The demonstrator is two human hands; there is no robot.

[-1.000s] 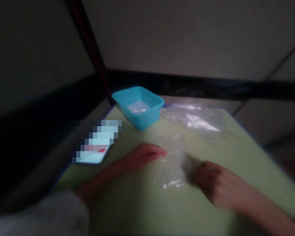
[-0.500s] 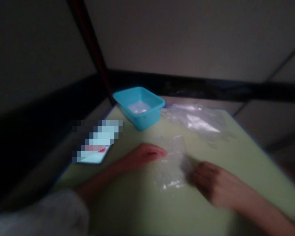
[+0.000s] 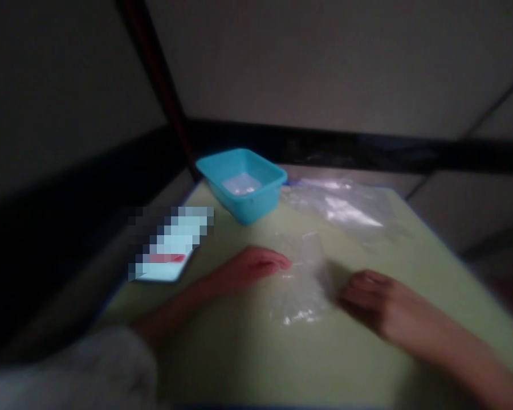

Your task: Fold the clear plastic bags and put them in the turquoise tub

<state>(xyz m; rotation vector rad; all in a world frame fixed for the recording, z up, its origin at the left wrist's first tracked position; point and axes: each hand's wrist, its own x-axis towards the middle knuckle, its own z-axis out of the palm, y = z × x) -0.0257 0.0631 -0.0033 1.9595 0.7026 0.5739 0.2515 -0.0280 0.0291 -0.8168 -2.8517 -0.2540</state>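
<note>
A small clear plastic bag lies flat on the yellow-green tabletop, its lower edge crinkled and shiny. My left hand reaches in from the left, fingers pressed together on the bag's left side. To the right of the bag, my right hand is closed with its fingers curled down. Its fingertips are close to the bag's right edge, and blur and shadow hide what they hold, if anything.
A turquoise plastic basin with something whitish inside stands at the table's far left corner. More clear plastic bags are spread at the back right. A lit screen, partly pixelated, lies at the left edge. Walls rise behind the table.
My right hand has shifted slightly to the right and away from me. The left hand stays at the bag. The other things have not visibly moved.
</note>
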